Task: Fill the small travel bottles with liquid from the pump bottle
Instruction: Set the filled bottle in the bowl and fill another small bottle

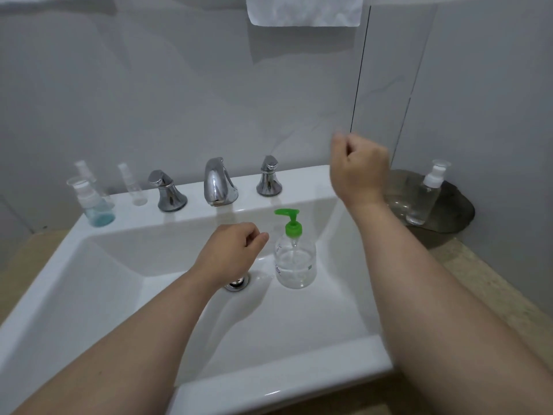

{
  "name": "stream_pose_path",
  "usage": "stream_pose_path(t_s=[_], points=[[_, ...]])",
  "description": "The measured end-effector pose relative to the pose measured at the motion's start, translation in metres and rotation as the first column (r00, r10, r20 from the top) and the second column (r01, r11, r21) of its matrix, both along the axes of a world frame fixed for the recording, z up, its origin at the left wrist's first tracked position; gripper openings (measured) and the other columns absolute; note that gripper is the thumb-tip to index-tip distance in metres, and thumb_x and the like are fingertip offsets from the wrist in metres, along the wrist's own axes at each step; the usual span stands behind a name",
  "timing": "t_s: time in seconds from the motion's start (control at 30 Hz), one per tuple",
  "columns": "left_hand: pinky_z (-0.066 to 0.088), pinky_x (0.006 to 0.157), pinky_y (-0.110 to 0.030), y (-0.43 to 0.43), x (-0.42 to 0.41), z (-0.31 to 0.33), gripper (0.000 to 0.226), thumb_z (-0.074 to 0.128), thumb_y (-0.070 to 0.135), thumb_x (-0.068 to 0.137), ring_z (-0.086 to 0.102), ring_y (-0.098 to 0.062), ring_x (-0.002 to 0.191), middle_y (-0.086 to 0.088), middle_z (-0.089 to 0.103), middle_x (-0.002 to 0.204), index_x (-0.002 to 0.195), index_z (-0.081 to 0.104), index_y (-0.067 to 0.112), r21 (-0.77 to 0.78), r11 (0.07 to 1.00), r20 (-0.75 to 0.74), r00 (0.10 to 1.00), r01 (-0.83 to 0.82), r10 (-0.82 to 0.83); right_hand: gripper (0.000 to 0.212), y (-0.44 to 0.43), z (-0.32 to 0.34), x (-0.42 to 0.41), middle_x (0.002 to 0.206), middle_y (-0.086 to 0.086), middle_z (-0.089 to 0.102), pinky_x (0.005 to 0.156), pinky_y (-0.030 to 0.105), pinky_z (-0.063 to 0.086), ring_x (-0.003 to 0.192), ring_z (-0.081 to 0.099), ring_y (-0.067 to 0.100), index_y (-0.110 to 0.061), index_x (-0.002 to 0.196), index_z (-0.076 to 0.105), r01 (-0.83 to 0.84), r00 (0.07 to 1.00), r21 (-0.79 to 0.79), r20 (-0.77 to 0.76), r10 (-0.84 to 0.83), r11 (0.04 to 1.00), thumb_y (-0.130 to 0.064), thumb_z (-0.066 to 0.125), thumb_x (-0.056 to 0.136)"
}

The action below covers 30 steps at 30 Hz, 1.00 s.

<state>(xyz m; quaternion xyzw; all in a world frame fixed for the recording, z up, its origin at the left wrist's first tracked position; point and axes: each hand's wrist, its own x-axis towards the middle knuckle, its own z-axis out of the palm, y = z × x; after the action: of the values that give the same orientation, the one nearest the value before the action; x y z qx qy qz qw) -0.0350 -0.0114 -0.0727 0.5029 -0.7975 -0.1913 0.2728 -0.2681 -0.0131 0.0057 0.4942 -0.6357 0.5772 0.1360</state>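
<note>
Head view: the left hand (236, 250) hangs over the sink (89, 265) basin above the drain (238, 283). Its fingers are curled under the palm and its thumb tip points toward the pump bottle (294, 259). Nothing shows in its grasp, and it stops just short of the bottle. The right hand (359, 172) is raised higher, over the sink's far right corner. It is balled into a fist and blurred, with nothing visible inside it.

No writing can be read. The pump bottle has a clear label with faint bluish print, too small to make out.

The pump bottle stands upright on the basin floor, just right of the drain. Its body is clear and rounded, and clear liquid fills roughly the lower half. The collar and pump head are bright green, with the spout turned to the left.

On the sink's back ledge at far left stands a small travel bottle (95, 205) with a white pump, a clear cap and a little blue-green liquid at the bottom. A second clear bottle (85, 172) stands behind it, and a slim clear bottle (133, 184) stands near the left tap handle (167, 191). The chrome spout (217, 181) sits between that handle and the right one (269, 179).

A taller clear bottle (426, 196) with a white pump stands on a dark slab (457, 211) in the right corner. A white towel (303, 10) hangs on the wall above.
</note>
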Motion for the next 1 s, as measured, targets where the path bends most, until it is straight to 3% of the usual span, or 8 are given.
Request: stream_pose_path(t_s=[0.13, 0.27, 0.47, 0.57, 0.63, 0.77, 0.87, 1.0], points=[[0.052, 0.069, -0.036, -0.002, 0.016, 0.004, 0.028, 0.062, 0.021, 0.088, 0.059, -0.020, 0.067, -0.002, 0.066, 0.068, 0.065, 0.059, 0.005, 0.119, 0.991, 0.052, 0.997, -0.057, 0.051, 0.053, 0.017, 0.019, 0.048, 0.043, 0.001, 0.014, 0.049, 0.032, 0.018, 0.046, 0.022, 0.017, -0.021, 0.051, 0.014, -0.314, 0.942, 0.042, -0.112, 0.317, 0.948, -0.022, 0.054, 0.087], [0.042, 0.052, -0.025, -0.003, 0.041, 0.021, 0.028, 0.062, 0.021, 0.085, 0.052, -0.014, 0.050, 0.004, 0.059, 0.052, 0.060, 0.065, 0.008, 0.287, 0.949, 0.147, 0.985, -0.130, 0.091, 0.057, 0.034, 0.053, 0.111, 0.043, -0.005, 0.015, 0.051, 0.034, 0.017, 0.046, 0.019, 0.014, -0.019, 0.045, 0.019, -0.597, 0.801, 0.185, 0.086, 0.592, 0.781, -0.016, 0.059, 0.086], [0.039, 0.049, -0.026, 0.002, 0.088, 0.072, 0.021, 0.060, 0.023, 0.086, 0.049, -0.020, 0.049, -0.003, 0.058, 0.058, 0.072, 0.067, 0.010, 0.502, 0.846, 0.356, 0.934, -0.179, -0.014, 0.064, 0.049, 0.023, 0.196, 0.037, -0.010, 0.022, 0.047, 0.024, 0.020, 0.041, 0.025, 0.010, -0.025, 0.043, 0.021, -0.750, 0.636, 0.020, 0.293, 0.714, 0.661, -0.009, 0.057, 0.093], [0.039, 0.047, -0.024, -0.001, 0.128, 0.085, 0.025, 0.059, 0.023, 0.085, 0.049, -0.020, 0.044, -0.002, 0.057, 0.050, 0.067, 0.067, 0.009, 0.370, 0.878, 0.397, 0.906, -0.305, 0.148, 0.062, 0.046, -0.005, 0.215, 0.042, -0.009, 0.026, 0.051, 0.033, 0.024, 0.046, 0.025, 0.014, -0.019, 0.043, 0.026, -0.835, 0.542, 0.170, 0.420, 0.728, 0.523, -0.018, 0.055, 0.098], [0.042, 0.051, -0.027, -0.005, 0.160, 0.082, 0.032, 0.058, 0.029, 0.086, 0.061, -0.027, 0.053, -0.010, 0.061, 0.052, 0.065, 0.067, 0.006, 0.179, 0.868, 0.270, 0.871, -0.463, 0.409, 0.053, 0.042, -0.022, 0.219, 0.048, -0.004, 0.027, 0.053, 0.038, 0.026, 0.052, 0.026, 0.019, -0.018, 0.048, 0.028, -0.840, 0.543, 0.303, 0.450, 0.709, 0.451, -0.026, 0.051, 0.095], [0.042, 0.060, -0.035, -0.024, 0.202, 0.065, 0.035, 0.050, 0.038, 0.077, 0.066, -0.040, 0.077, -0.013, 0.052, 0.060, 0.059, 0.053, 0.008, -0.171, 0.591, -0.125, 0.612, -0.789, 0.781, 0.051, 0.033, -0.039, 0.223, 0.049, -0.005, 0.027, 0.054, 0.038, 0.028, 0.054, 0.026, 0.020, -0.018, 0.051, 0.027, -0.745, 0.619, 0.543, 0.348, 0.704, 0.387, -0.030, 0.046, 0.096], [0.043, 0.077, -0.039, -0.038, 0.201, 0.051, 0.024, 0.061, 0.030, 0.080, 0.060, -0.038, 0.099, -0.011, 0.062, 0.099, 0.097, 0.061, 0.013, -0.199, 0.535, -0.313, 0.570, -0.821, 0.760, 0.047, 0.024, -0.045, 0.221, 0.054, 0.003, 0.038, 0.057, 0.046, 0.037, 0.057, 0.034, 0.023, -0.009, 0.054, 0.037, -0.731, 0.647, 0.562, 0.392, 0.654, 0.387, -0.034, 0.043, 0.092], [0.034, 0.110, -0.041, -0.049, 0.191, 0.025, 0.080, 0.074, 0.024, 0.074, 0.042, -0.036, 0.130, -0.019, 0.037, 0.143, 0.146, 0.039, 0.015, -0.322, 0.659, -0.256, 0.733, -0.679, 0.630, 0.054, 0.017, -0.048, 0.212, 0.046, -0.003, 0.047, 0.061, 0.037, 0.046, 0.056, 0.046, 0.022, 0.010, 0.071, 0.054, -0.710, 0.673, 0.606, 0.433, 0.600, 0.359, -0.035, 0.042, 0.099]])
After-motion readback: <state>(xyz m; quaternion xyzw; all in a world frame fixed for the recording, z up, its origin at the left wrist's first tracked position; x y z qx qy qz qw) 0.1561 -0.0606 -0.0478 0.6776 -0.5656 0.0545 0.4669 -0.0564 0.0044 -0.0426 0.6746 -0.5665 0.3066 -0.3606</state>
